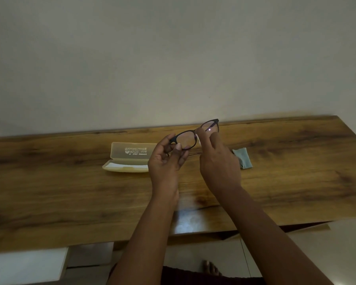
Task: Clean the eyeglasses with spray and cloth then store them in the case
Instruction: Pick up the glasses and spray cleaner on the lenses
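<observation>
Here, the dark-framed eyeglasses (195,134) are held up above the wooden surface (70,194), lenses facing the camera, with the frame tilted so that its right end sits higher than its left. The left end of the frame is gripped by the left hand (164,163), whose fingers (178,149) are closed around the corner near the hinge, the thumb being pressed against the lower rim of the left lens. The bridge area is met by the right hand (219,161), seen from its back; its fingers are curled in toward the frame, but whether the frame is actually pinched there cannot be told, since the fingertips are hidden behind the hand. A small bright glint is seen on the right lens.

Behind and to the left of the left hand, a pale translucent case (127,159) lies open on the surface, its lid raised and printed lettering visible on it; its right end is hidden by the hand. Just beside the right hand, on its far right side, a crumpled light blue cloth (244,158) rests on the surface, partly covered by the hand. A plain wall (173,58) is seen beyond the far edge.
</observation>
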